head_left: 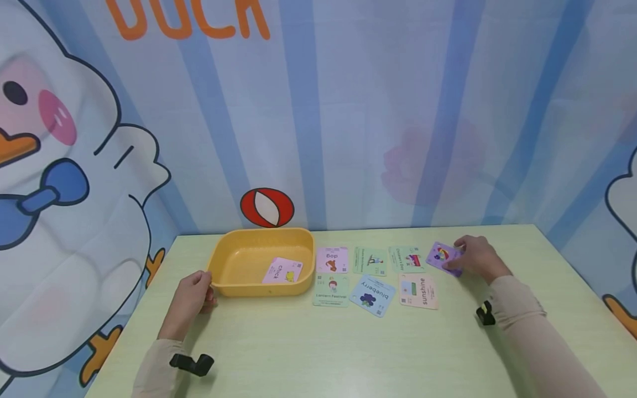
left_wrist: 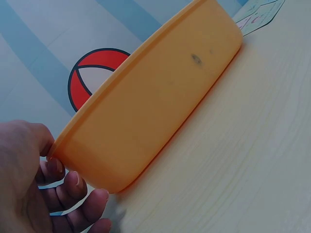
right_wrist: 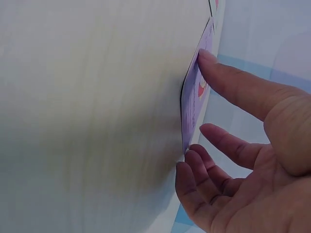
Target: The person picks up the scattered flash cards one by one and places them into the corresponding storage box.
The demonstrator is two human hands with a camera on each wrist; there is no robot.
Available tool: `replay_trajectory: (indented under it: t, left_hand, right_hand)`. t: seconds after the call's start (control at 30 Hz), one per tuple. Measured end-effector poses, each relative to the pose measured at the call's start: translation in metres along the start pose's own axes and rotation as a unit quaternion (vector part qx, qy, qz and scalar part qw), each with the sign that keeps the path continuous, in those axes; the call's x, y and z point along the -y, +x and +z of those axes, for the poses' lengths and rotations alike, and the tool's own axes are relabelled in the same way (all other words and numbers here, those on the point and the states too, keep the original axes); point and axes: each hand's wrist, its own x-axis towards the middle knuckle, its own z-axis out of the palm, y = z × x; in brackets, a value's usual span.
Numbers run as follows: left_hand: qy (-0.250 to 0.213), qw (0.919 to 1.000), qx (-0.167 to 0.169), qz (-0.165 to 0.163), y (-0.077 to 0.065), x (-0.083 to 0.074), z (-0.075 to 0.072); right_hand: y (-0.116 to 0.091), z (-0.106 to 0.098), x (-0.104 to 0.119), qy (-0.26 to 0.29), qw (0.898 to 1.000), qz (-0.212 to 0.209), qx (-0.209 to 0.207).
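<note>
Left hand (head_left: 191,297): pinches yellow tray (head_left: 241,258) rim, other fingers loosely curled
Right hand (head_left: 479,258): half-spread, grips purple card (head_left: 440,254)
Tray: smooth, round-cornered

Beyond the pale, wood-grained table (head_left: 348,354) in front of me, I face a creased backdrop (head_left: 348,110) in blue stripes, printed with orange letters (head_left: 179,31), a white duck (head_left: 84,260) wearing a blue bow (head_left: 37,200) on my left, a red-and-white ball (head_left: 267,208) and a faint pink flower (head_left: 423,163).

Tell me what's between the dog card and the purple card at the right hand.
The Children's Day card and another green card, as the head view shows.
</note>
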Motion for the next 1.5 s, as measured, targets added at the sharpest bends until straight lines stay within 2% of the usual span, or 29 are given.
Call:
replay_trajectory:
  t: [0.33, 0.57, 0.7, 1.17, 1.5]
  left_hand:
    - [-0.002, 1.0000, -0.001, 0.007, 0.0003, -0.0024, 0.0009]
    - [0.004, 1.0000, 0.000, 0.004, -0.0018, 0.0011, -0.0007]
    - [0.010, 0.9999, 0.001, -0.001, -0.0031, 0.0024, -0.0013]
    - [0.014, 0.9999, -0.003, -0.006, -0.0005, 0.0000, 0.0008]
    - [0.012, 0.9999, -0.003, -0.006, -0.0025, -0.0013, 0.0007]
  right_hand:
    - [-0.0003, -0.0038, 0.0017, -0.039, 0.999, 0.024, -0.006]
    - [-0.0015, -0.0041, 0.0015, -0.033, 0.999, 0.028, 0.011]
    - [-0.0011, -0.0024, 0.0005, -0.027, 0.999, 0.019, 0.010]
    - [0.0004, -0.0035, -0.0027, 0.003, 1.000, 0.026, 0.012]
    - [-0.0007, -0.0065, -0.0044, 0.004, 1.000, 0.024, 0.002]
